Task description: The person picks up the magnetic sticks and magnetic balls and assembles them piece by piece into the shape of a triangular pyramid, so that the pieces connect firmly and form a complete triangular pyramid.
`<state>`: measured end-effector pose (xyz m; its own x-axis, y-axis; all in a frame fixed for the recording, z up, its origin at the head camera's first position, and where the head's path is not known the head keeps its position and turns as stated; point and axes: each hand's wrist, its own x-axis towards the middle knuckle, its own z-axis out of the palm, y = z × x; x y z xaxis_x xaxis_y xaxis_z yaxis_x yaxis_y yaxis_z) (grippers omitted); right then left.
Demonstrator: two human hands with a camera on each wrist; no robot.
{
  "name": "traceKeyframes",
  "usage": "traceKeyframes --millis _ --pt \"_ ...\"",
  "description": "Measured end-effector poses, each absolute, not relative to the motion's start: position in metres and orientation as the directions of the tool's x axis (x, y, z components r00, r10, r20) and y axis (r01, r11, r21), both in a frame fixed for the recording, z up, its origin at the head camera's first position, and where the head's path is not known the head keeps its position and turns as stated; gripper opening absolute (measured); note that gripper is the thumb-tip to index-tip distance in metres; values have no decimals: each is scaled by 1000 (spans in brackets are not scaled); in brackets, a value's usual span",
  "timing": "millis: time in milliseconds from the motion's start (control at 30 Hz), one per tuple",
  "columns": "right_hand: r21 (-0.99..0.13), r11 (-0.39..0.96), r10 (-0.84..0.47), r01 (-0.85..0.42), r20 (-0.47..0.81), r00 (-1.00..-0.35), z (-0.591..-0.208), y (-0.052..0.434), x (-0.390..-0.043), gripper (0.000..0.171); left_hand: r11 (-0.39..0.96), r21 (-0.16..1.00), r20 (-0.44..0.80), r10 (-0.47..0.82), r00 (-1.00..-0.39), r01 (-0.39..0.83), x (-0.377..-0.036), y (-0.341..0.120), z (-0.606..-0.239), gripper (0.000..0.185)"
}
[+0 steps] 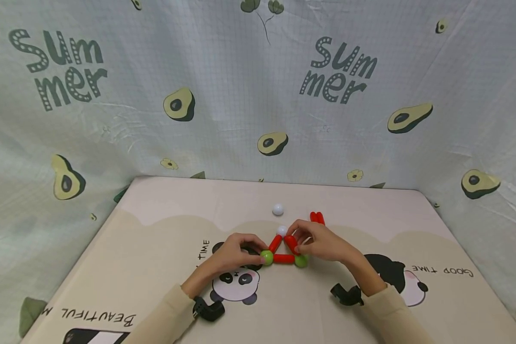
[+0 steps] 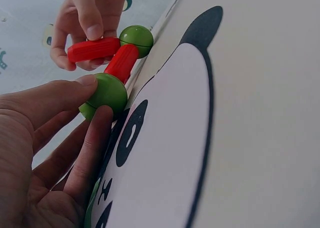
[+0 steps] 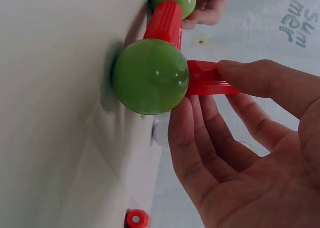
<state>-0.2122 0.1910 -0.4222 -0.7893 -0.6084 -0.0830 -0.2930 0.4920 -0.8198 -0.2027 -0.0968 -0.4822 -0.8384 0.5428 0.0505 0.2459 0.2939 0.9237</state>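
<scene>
My left hand pinches a green ball between thumb and fingers. One red rod joins that ball to a second green ball on the right. Another red rod runs from the left ball toward a white ball. With thumb and fingertips, my right hand grips a third red rod. Its near end meets the right green ball, and the rod rises away from the tabletop in the right wrist view. The right fingertips lie close beside the white ball in the head view.
A loose white ball lies farther back on the panda-printed tabletop. Two red rods lie side by side behind my right hand. A printed curtain hangs around the table's back and sides.
</scene>
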Motion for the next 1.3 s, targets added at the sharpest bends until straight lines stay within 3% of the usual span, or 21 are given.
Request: traceKeyframes --millis 600,833,967,1300 --pt "-805 504 -576 -314 -43 -817 -416 200 -215 29 278 925 71 546 -835 260 -201 -95 -480 25" --pt "-802 558 -411 -215 -42 -910 -413 217 -227 32 293 921 56 549 -834 255 -200 -94 -480 25" --pt "-746 650 -273 -147 -48 -961 -415 227 -240 34 301 919 55 543 -838 255 -200 -95 -480 25" --pt "-669 744 -149 -6 -156 -976 -421 245 -262 40 293 921 60 541 -839 255 -198 -97 -478 24"
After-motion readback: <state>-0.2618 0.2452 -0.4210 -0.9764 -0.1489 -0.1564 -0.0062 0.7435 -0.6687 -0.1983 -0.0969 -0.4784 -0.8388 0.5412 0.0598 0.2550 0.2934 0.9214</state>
